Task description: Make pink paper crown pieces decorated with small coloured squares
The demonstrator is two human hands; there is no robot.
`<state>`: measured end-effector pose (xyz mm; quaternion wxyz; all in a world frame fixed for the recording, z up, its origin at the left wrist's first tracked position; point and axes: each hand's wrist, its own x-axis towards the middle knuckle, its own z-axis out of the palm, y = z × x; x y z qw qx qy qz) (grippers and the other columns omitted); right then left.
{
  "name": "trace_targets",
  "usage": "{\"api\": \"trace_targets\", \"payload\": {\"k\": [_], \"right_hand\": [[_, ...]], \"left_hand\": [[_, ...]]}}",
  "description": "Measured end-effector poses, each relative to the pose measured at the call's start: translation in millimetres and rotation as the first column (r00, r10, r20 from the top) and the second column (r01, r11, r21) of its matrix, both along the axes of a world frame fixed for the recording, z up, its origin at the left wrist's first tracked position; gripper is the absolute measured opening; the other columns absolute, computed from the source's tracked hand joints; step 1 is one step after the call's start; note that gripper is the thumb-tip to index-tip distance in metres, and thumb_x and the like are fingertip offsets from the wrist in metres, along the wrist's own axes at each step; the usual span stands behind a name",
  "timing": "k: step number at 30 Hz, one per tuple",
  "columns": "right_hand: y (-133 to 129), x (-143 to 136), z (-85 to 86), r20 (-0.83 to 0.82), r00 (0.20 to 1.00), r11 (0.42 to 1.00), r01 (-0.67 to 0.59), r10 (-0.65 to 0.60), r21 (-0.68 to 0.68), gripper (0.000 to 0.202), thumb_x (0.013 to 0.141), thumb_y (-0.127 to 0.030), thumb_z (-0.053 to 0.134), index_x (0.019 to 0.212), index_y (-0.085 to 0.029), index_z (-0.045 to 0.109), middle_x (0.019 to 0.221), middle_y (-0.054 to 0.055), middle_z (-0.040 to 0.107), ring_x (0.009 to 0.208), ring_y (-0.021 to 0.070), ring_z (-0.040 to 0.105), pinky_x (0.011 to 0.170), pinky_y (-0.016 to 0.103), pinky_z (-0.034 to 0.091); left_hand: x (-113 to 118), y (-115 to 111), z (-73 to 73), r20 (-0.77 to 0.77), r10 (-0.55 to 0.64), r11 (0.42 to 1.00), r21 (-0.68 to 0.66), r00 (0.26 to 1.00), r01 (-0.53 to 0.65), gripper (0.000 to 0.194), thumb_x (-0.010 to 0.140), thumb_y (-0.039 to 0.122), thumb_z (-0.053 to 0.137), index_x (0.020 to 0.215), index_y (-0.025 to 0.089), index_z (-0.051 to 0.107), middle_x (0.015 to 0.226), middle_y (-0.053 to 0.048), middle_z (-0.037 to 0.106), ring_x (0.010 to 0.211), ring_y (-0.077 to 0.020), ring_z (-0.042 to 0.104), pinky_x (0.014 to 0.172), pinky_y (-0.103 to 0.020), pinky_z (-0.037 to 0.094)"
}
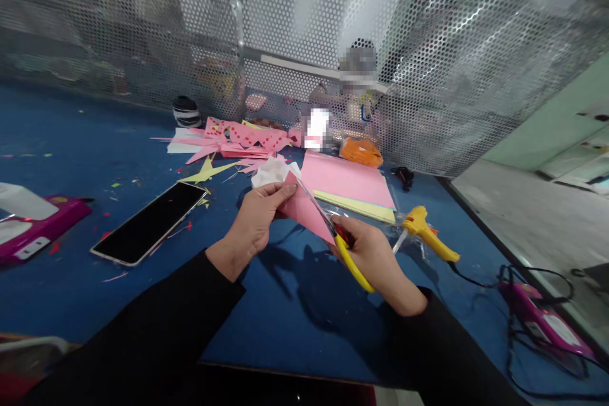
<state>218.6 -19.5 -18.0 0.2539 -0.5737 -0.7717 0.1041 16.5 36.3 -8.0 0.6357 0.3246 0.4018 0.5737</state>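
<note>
My left hand [254, 216] pinches a folded-looking piece of pink paper [304, 206] between thumb and fingers, above the blue table. In my right hand [368, 247] is a pair of scissors [351, 261] with yellow handles; its fingers wrap the grips. The scissor blades lie along the paper's upper right edge, one blade partly hidden behind it. Just beyond my left hand sits a crumpled white tissue [271, 171]. A stack of pink and yellow paper sheets [349, 181] lies behind the scissors.
Pink and yellow cut-outs [238, 143] lie near the perforated metal screen [295, 13]. A phone [155, 222] and a purple tool [42, 222] are at left. On the right are a yellow glue gun [428, 235], a tangled black cable [511, 323] and a purple device [547, 320].
</note>
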Motion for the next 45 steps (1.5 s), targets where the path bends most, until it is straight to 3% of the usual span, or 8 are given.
{"api": "trace_targets", "payload": {"k": [8, 14, 22, 34, 39, 45], "right_hand": [[-2, 0, 5.2, 0.008, 1.0, 0.998, 0.025, -0.025, -0.053, 0.038, 0.078, -0.034, 0.062, 0.112, -0.023, 0.073, 0.084, 0.005, 0.073, 0.071, 0.0219, 0.064, 0.063, 0.028, 0.041], [0, -1, 0.8, -0.038, 0.999, 0.999, 0.019, -0.021, -0.044, 0.042, 0.078, -0.028, 0.059, 0.117, -0.022, 0.071, 0.094, 0.007, 0.076, 0.08, 0.0242, 0.066, 0.069, 0.031, 0.043], [1, -2, -3.6, -0.094, 0.995, 0.998, -0.024, 0.02, -0.049, 0.042, 0.076, -0.022, 0.056, 0.115, -0.02, 0.071, 0.094, 0.007, 0.075, 0.078, 0.0222, 0.064, 0.069, 0.03, 0.042], [2, -1, -5.2, -0.061, 0.998, 0.999, -0.031, 0.03, -0.015, 0.024, 0.08, -0.022, 0.058, 0.099, -0.02, 0.072, 0.078, 0.003, 0.071, 0.067, 0.0175, 0.058, 0.061, 0.025, 0.038], [3, -1, -6.5, -0.073, 0.997, 1.0, 0.014, -0.016, -0.025, 0.028, 0.081, -0.023, 0.054, 0.101, -0.021, 0.073, 0.079, 0.003, 0.072, 0.07, 0.0188, 0.06, 0.062, 0.027, 0.037], [5, 2, -8.5, -0.142, 0.989, 0.998, 0.037, -0.043, -0.046, 0.03, 0.087, -0.036, 0.055, 0.105, -0.022, 0.074, 0.077, 0.002, 0.069, 0.068, 0.0183, 0.058, 0.063, 0.027, 0.041]], "left_hand": [[0, 0, -2.0, -0.019, -0.006, 1.0, 0.002, 1.0, 0.006, 0.034, 0.054, 0.036, 0.092, 0.075, 0.014, 0.077, 0.065, 0.0, 0.069, 0.055, -0.0102, 0.057, 0.052, -0.022, 0.044], [5, -3, 0.5, -0.002, -0.032, 0.999, -0.024, 0.999, 0.032, 0.027, 0.058, 0.031, 0.09, 0.075, 0.014, 0.077, 0.069, -0.003, 0.073, 0.059, -0.0123, 0.06, 0.055, -0.024, 0.047], [7, -5, 4.8, 0.025, -0.033, 0.998, -0.056, 0.999, 0.034, 0.014, 0.064, 0.023, 0.085, 0.07, 0.013, 0.076, 0.067, -0.003, 0.072, 0.057, -0.0113, 0.06, 0.055, -0.023, 0.047], [5, -4, 1.3, -0.028, -0.038, 0.998, -0.044, 0.999, 0.037, 0.031, 0.055, 0.033, 0.092, 0.073, 0.013, 0.076, 0.066, -0.002, 0.07, 0.055, -0.0108, 0.058, 0.053, -0.023, 0.046], [3, 0, -4.4, -0.059, -0.028, 0.999, -0.029, 0.998, 0.026, 0.033, 0.054, 0.036, 0.092, 0.073, 0.014, 0.076, 0.066, -0.001, 0.069, 0.054, -0.0099, 0.056, 0.05, -0.022, 0.044], [2, 1, -7.1, -0.084, -0.02, 1.0, -0.019, 0.996, 0.018, 0.031, 0.057, 0.035, 0.092, 0.074, 0.014, 0.076, 0.065, -0.001, 0.068, 0.054, -0.0098, 0.055, 0.05, -0.021, 0.042]]}}
